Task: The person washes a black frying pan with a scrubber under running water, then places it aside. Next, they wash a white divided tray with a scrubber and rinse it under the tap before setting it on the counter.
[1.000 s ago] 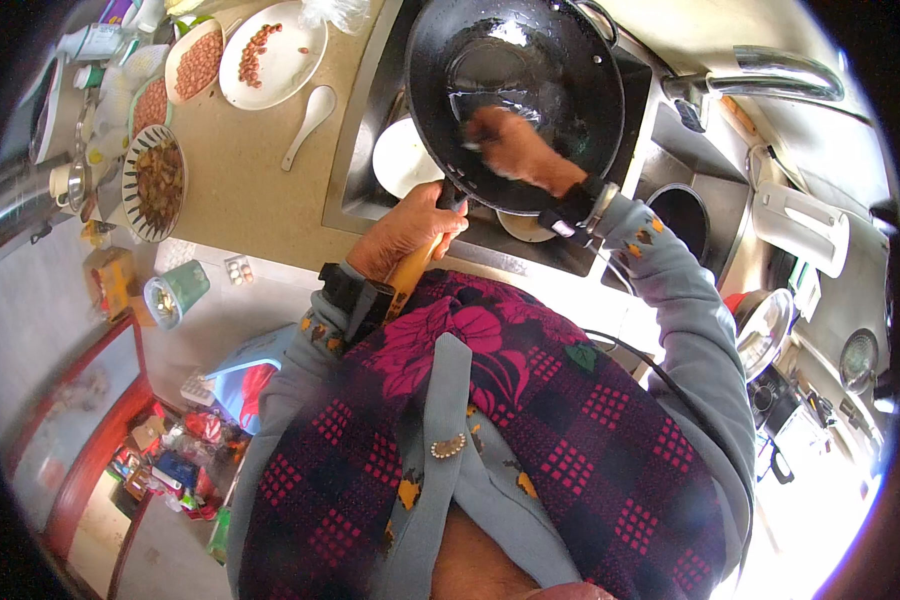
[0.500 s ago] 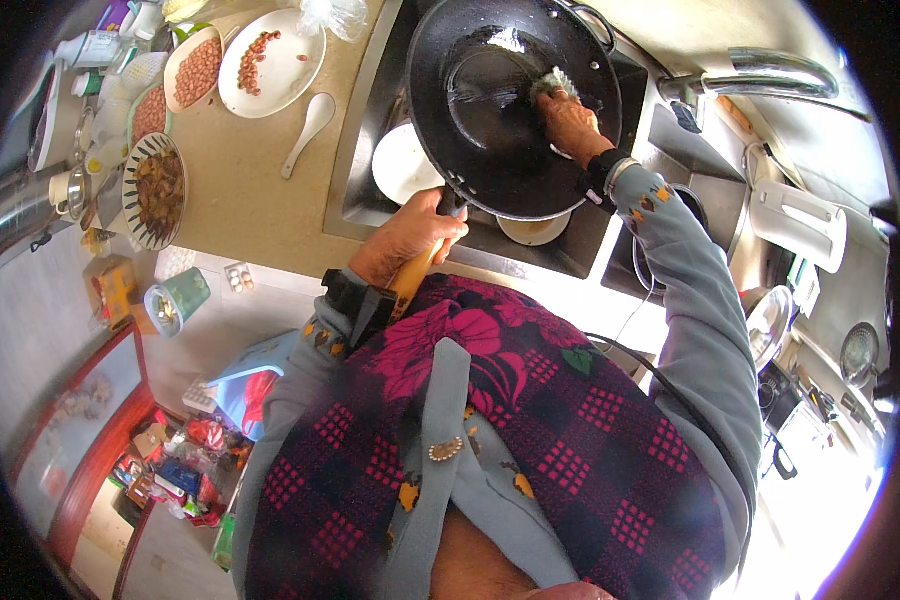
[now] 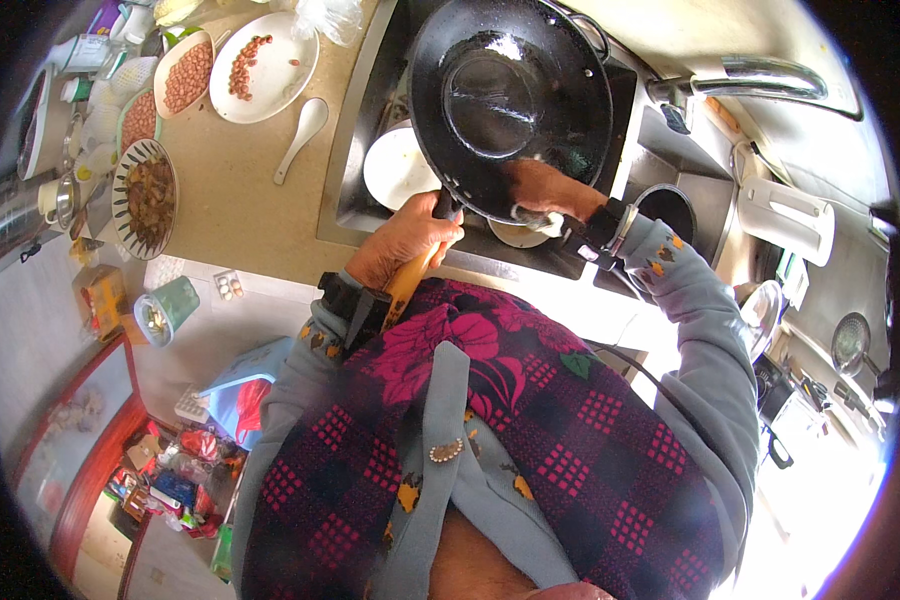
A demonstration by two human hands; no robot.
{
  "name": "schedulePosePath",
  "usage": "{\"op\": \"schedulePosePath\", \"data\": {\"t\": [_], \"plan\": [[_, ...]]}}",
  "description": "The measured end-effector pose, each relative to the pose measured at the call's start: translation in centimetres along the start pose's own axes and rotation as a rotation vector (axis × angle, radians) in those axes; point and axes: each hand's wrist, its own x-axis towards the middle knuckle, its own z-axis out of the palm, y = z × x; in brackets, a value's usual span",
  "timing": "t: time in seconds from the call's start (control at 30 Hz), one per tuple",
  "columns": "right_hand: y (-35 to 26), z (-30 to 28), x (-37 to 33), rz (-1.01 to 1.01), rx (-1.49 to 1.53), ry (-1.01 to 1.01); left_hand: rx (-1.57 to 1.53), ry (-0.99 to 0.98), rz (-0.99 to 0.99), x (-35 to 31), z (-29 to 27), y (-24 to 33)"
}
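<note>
At the far middle of the scene, above a metal sink (image 3: 342, 190), a black wok (image 3: 490, 105), mouth facing up, inside dark and shiny. On its far right rim, a black loop handle (image 3: 600, 36); from its near left rim, a long handle (image 3: 408, 288), black next to the wok, then yellow-brown, pointing toward the near left. Around that long handle, the left hand (image 3: 400, 242), fingers wrapped tight close to the wok. At the near right rim of the wok, the right hand (image 3: 555, 190), blurred, fingers bent inward over the edge; just beneath, a pale wad (image 3: 538, 220), apparently clutched, outline too smeared to make out fully.

Below the wok and partly hidden by it, a white bowl (image 3: 396, 177) to the left and a pale dish (image 3: 517, 236) on the near side. To the right, a chrome faucet (image 3: 745, 88) and, nearer, a dark round pan (image 3: 667, 212). To the left, on the table (image 3: 240, 195), a white spoon (image 3: 303, 138), a white plate (image 3: 288, 85) with reddish nuts (image 3: 242, 72), and, nearer, a black-striped bowl (image 3: 121, 203) of brown food (image 3: 151, 200).
</note>
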Motion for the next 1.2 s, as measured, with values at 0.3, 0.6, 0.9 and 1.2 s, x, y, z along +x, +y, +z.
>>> {"op": "schedulePosePath", "data": {"t": [0.3,0.6,0.9,1.2], "plan": [[-8.6,-4.6,6.5,-0.273,0.545,0.42,0.003,0.052,-0.016,-0.4,0.5,0.4],[-0.9,-11.6,15.3,0.057,0.291,1.259,-0.048,0.08,-0.024,-0.5,0.7,0.3],[6.5,-10.4,9.5,0.466,0.064,1.251,-0.011,0.046,-0.008,-0.5,0.8,0.9],[7.3,-4.2,4.9,0.639,-0.168,0.667,0.027,-0.014,0.082,-0.1,0.7,0.8]]}}
